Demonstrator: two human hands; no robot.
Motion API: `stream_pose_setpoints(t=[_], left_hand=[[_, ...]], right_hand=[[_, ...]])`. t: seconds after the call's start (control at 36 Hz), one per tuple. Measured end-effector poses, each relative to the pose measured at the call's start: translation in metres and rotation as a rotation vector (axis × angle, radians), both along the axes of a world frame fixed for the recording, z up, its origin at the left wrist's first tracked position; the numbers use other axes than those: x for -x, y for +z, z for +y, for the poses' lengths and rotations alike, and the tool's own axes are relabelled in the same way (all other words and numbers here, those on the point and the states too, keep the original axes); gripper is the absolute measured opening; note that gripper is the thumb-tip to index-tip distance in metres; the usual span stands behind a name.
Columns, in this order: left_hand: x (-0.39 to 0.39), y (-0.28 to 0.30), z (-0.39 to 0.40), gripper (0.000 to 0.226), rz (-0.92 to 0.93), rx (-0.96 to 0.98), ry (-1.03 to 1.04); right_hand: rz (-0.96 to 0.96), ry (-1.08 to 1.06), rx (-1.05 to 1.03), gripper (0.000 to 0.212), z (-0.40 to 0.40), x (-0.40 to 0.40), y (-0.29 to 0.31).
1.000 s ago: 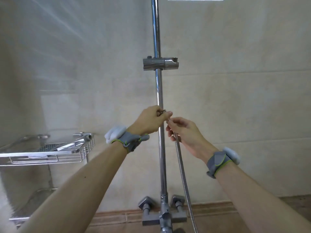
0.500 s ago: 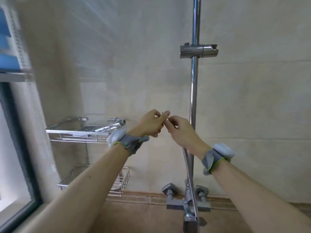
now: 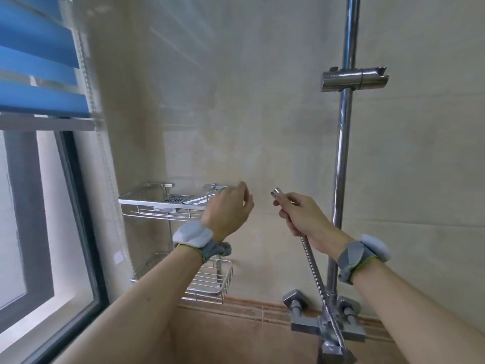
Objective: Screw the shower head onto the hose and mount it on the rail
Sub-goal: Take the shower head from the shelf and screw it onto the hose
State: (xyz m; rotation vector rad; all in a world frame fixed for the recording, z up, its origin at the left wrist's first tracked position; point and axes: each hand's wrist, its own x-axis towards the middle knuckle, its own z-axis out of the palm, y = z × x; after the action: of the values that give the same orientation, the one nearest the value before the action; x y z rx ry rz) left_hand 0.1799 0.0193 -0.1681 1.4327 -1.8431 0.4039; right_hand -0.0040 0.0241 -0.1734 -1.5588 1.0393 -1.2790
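My right hand grips the ribbed metal hose just below its chrome end nut, which points up and left. The hose runs down to the mixer tap. My left hand is apart from the nut, to its left, with loosely curled fingers and nothing visible in it, right in front of the upper wire shelf. A chrome handle-like piece, probably the shower head, lies on that shelf, partly hidden by the hand. The vertical rail carries an empty chrome holder.
A lower wire basket hangs under the shelf in the corner. A window with a blue blind fills the left side. Beige tiled wall stands behind everything.
My hands have separated: the left one left the hose end and moved left toward the shelf. The right keeps the hose. The view has swung left, so the rail now sits at the right.
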Motion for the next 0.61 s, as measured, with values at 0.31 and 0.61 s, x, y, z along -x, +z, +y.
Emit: stream_pose_setpoints(t=[0.31, 0.61], left_hand=[[-0.053, 0.023, -0.038, 0.058, -0.086, -0.214, 0.297], [-0.069, 0.042, -0.043, 0.037, -0.155, -0.572, 0.141]], right_hand=[[0.036, 0.046, -0.009, 0.034, 0.001, -0.010, -0.006], [0.051, 0.044, -0.029, 0.028, -0.003, -0.007, -0.010]])
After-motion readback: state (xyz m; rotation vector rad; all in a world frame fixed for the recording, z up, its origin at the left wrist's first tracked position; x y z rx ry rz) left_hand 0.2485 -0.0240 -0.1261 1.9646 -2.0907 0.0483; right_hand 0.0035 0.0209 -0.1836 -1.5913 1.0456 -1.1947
